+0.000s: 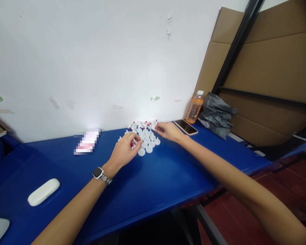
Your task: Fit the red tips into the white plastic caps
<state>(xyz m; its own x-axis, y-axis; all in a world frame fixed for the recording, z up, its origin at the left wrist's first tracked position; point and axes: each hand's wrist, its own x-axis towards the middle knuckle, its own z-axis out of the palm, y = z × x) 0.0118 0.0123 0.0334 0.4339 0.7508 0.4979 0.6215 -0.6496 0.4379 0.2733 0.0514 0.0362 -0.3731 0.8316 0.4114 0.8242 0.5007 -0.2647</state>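
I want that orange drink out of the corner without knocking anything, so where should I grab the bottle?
Probably grip the bottle around its middle, coming from the front left. It stands upright against the wall, with the black bag close on its right and the phone lying in front.

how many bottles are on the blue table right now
1. The orange drink bottle stands at the back of the blue table, against the wall, between the phone and the black bag. Nothing else looks like a bottle.
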